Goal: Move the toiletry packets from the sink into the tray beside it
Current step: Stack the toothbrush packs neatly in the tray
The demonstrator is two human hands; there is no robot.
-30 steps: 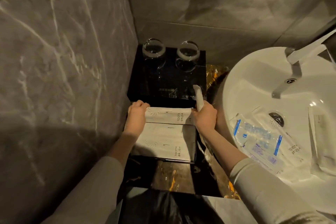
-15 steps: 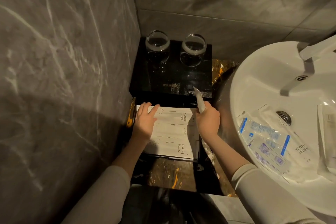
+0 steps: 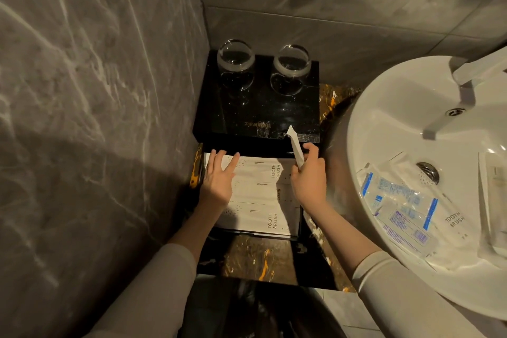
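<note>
A black tray [image 3: 300, 221] beside the sink holds three flat white packets [image 3: 263, 195], two marked TOOTH BRUSH and one marked COMB. My left hand [image 3: 219, 180] lies flat with spread fingers on the packets' left ends. My right hand [image 3: 308, 177] is at their right ends, closed on a thin white packet [image 3: 295, 145] that sticks up edgewise. In the white sink [image 3: 384, 107] on the right lie several more packets: clear ones with blue print [image 3: 397, 203], a white TOOTH BRUSH packet [image 3: 454, 221] and another white one [image 3: 491, 200] at the far right.
Two clear glasses [image 3: 236, 63] [image 3: 292, 68] stand on a raised black platform [image 3: 260, 115] behind the tray. Grey marble walls close in the left and back. A faucet [image 3: 463, 85] reaches over the sink. The counter [image 3: 247, 258] is dark marble with gold veins.
My left hand has opened from curled fingers to a flat palm on the packets. A third packet, marked COMB, now shows between the two others. My right hand has stayed on the thin packet.
</note>
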